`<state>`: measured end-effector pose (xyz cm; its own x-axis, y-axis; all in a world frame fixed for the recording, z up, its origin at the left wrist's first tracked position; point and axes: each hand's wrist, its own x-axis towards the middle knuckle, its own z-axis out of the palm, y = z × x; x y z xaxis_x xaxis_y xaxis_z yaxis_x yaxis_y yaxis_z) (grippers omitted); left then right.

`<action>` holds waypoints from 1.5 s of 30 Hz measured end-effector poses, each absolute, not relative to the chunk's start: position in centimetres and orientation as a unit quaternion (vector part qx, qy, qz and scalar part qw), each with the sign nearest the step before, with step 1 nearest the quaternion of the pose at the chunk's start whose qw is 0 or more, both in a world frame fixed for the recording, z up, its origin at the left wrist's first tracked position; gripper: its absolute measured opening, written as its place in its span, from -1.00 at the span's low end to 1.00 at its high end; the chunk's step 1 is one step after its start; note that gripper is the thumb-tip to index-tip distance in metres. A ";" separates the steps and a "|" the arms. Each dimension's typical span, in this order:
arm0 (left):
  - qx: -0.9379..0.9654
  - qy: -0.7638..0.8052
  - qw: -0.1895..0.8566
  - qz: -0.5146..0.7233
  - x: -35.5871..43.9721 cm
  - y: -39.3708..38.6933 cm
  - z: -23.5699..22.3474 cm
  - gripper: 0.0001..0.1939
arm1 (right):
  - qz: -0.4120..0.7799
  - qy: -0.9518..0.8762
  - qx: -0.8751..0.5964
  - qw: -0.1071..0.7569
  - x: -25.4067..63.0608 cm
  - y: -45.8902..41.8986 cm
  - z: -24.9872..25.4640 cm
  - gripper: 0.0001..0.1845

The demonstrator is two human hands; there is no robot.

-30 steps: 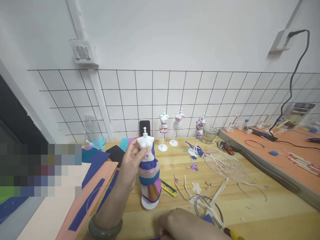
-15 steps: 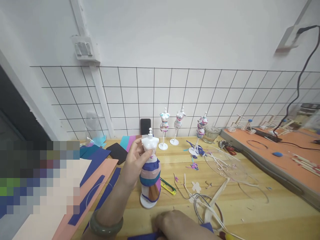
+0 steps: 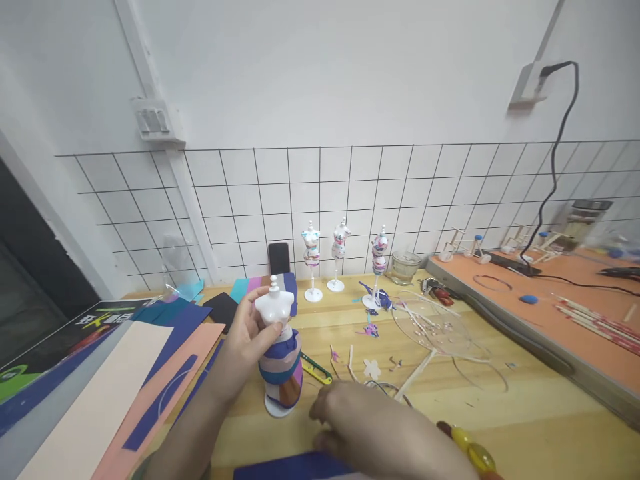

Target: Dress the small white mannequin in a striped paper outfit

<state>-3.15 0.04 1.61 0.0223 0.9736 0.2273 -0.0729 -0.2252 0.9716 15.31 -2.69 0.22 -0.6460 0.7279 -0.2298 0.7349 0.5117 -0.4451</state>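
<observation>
A small white dress form (image 3: 275, 308), wrapped in blue, mauve, teal and brown strips, stands on its round base. My left hand (image 3: 253, 337) grips its upper body, with the thumb across the chest. My right hand (image 3: 353, 417) is over the table, just right of the base. Its fingers bend downward, the thumb sits apart from them, and nothing shows between them. Below that hand lies a dark blue sheet (image 3: 285, 467), partly cut off by the frame. A yellow and green utility knife (image 3: 317, 369) lies behind the dress form.
Three smaller decorated dress forms, one being a white form (image 3: 311, 250), stand near the tiled wall. Coloured sheets, including a peach sheet (image 3: 107, 393), cover the left side. Wire, scraps and a glass jar (image 3: 405, 268) are on the right, beside a raised orange board (image 3: 540, 303).
My right hand has risen from the front edge and moved away from me, uncovering more of the blue sheet. My left hand keeps its grip. The camera view has shifted.
</observation>
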 end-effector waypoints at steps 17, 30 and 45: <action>0.619 0.464 0.318 0.548 -3.7 -2.0 -2.5 -0.42 | -0.245 0.856 0.350 -0.291 14.1 -0.8 -2.0 -0.34; 0.640 0.476 0.293 0.527 -3.4 -1.9 -4.4 -0.32 | -0.284 0.838 0.338 -0.321 13.8 0.2 -3.2 -0.39; 0.600 0.499 0.278 0.561 -5.7 -2.0 -6.6 -0.09 | -0.283 0.785 0.479 -0.272 15.7 4.5 -5.4 -0.54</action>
<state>-5.66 -2.01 -6.62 -0.1271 0.9097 0.3953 0.2873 -0.3477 0.8925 15.75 4.47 -5.43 -0.3939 0.9058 0.1559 0.5975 0.3813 -0.7054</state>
